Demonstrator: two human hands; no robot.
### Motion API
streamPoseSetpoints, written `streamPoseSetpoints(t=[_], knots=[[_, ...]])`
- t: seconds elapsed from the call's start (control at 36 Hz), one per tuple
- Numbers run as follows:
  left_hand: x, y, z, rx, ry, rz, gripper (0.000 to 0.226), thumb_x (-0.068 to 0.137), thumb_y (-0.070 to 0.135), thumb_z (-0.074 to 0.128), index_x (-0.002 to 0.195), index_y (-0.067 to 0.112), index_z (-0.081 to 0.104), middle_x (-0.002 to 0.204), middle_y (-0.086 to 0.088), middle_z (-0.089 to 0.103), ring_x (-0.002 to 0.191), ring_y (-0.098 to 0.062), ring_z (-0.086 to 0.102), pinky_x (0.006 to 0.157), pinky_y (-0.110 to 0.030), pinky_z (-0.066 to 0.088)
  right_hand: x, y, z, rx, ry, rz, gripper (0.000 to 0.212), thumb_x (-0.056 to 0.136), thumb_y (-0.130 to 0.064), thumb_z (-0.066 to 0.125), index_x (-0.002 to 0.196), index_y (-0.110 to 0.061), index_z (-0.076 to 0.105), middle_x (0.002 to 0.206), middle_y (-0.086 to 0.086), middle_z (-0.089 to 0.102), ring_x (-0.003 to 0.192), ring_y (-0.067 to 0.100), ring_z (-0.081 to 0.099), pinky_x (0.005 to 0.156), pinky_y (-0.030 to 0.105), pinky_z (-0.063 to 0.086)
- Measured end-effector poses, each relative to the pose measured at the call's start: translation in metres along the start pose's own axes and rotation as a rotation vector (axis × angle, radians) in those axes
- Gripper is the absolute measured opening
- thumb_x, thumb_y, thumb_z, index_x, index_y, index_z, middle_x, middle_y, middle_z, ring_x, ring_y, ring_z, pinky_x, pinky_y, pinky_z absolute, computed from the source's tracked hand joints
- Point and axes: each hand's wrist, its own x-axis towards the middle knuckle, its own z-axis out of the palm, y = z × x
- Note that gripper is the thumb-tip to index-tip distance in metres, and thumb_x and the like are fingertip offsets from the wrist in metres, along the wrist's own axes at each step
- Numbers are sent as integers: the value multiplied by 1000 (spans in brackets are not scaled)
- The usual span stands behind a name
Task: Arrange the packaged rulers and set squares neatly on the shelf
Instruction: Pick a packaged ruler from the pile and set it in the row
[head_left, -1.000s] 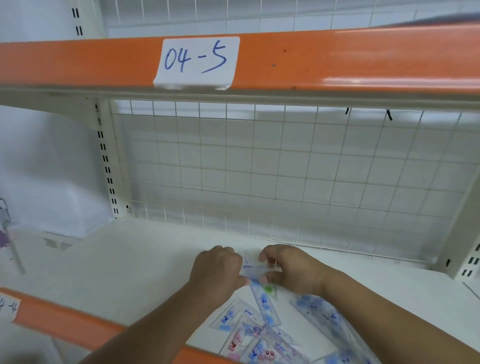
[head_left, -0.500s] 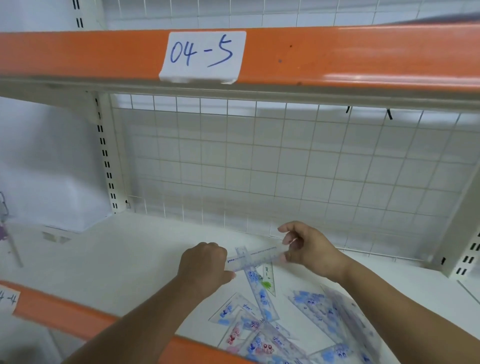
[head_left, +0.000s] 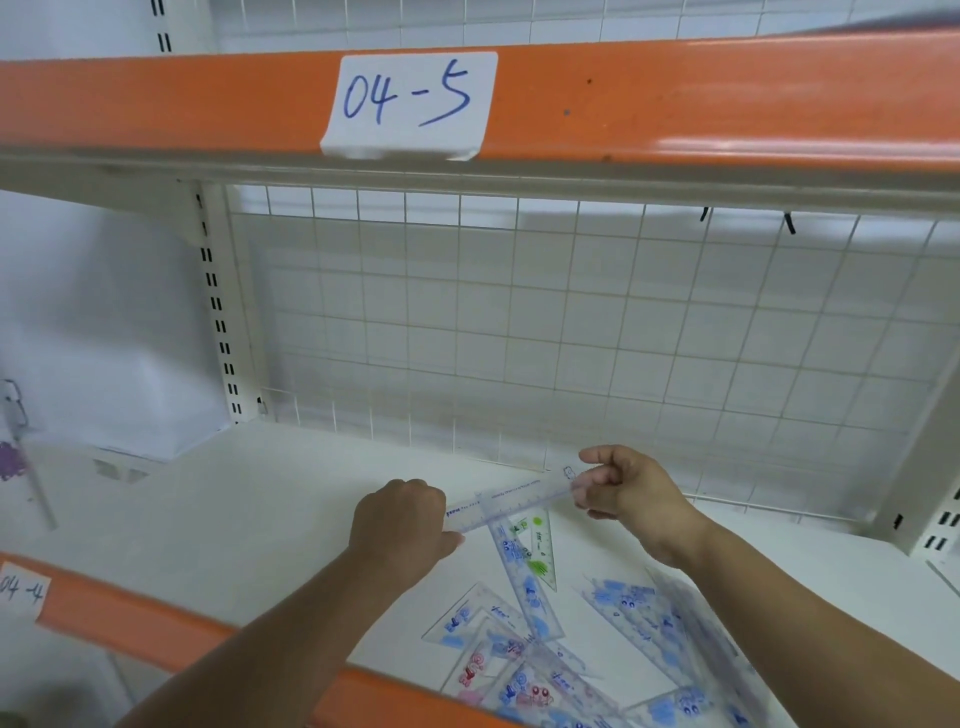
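A second ago I had both hands bunched together over the heap; now they have drawn apart, and one clear ruler (head_left: 511, 501) is lifted free between them, above the white shelf board (head_left: 260, 493) and sloping up to the right. My left hand (head_left: 402, 525) is curled round its lower left end, and my right hand (head_left: 631, 499) pinches the upper right end with the forefinger raised above the rest. I read that as one piece singled out from the jumble and ready to be laid straight, probably on the bare board to the left or towards the wire grid back panel (head_left: 519, 322). The sorting has barely begun. Under the ruler a green-printed set square (head_left: 540, 545) lies flat, and the loose pile of blue and pink printed packs (head_left: 519, 670) sprawls at crossed angles towards the front beam. As for what I cannot see: the left hand shows me only its back, so the fingers and the ruler's end are buried in the fist. The ruler's print is too fine to read, and I cannot tell whether it sits in a sleeve. My right forearm covers part of the pile, the frame's lower edge cuts the rest, and I cannot count the overlapped clear packs.
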Motion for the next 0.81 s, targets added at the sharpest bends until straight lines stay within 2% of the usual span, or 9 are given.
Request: streamPoseSetpoints(t=[0.06,0.14,0.22,0.33,0.42,0.53,0.64,0.72,0.81], knots=[[0,2,0,-17,-10,4,46,90,56,52,113,18,63,108,2,62,99,-16,58,69,-25,41,-1,0,5,151,-28,31,41,80,14,64,115,-5,55,82,5,68,66,12,67,66,25,52],[0,8,0,-68,-31,17,47,89,58,52,110,17,63,106,3,62,98,-15,59,68,-24,39,-5,-2,16,364,-98,65,37,81,16,61,113,0,57,75,5,70,59,11,67,56,21,55],[-1,18,-1,-120,-51,39,48,89,59,52,108,16,62,102,3,61,93,-14,58,67,-25,39,-10,-5,27,392,-212,68,33,82,15,58,113,3,57,78,8,68,59,11,65,57,19,56],[-2,30,-5,-231,-76,49,47,88,57,56,108,16,63,106,2,63,97,-16,60,75,-28,46,-14,-2,39,214,-283,40,32,85,15,56,107,-7,62,81,4,69,73,12,68,65,19,55],[-3,34,-7,-332,-97,37,43,86,54,59,104,15,66,100,1,65,91,-17,62,70,-26,42,-15,1,43,144,-324,27,33,85,15,57,107,-8,63,93,11,69,82,15,68,72,21,55],[-5,32,-6,-394,-135,24,44,85,55,62,103,16,68,99,1,67,89,-17,63,71,-28,45,-17,1,43,97,-344,16,31,84,14,59,103,-10,64,90,9,70,79,10,69,69,17,53],[-8,32,-8,-396,-165,19,51,83,57,63,115,17,65,110,2,67,100,-16,63,84,-30,50,-16,1,41,7,-320,-8,26,83,10,63,94,-13,66,94,11,66,84,15,66,73,20,54],[-10,29,-10,-381,-171,15,58,82,57,65,124,18,60,119,2,63,107,-16,61,89,-31,49,-12,3,37,-221,-295,-47,18,82,0,70,83,-17,65,92,5,62,87,14,62,86,24,54],[-10,25,-12,-407,-128,-7,79,77,59,68,141,22,41,130,3,56,116,-14,55,92,-29,47,-8,4,33,-590,-246,-107,11,80,-16,75,81,-16,64,86,-3,63,77,9,58,83,26,54]])
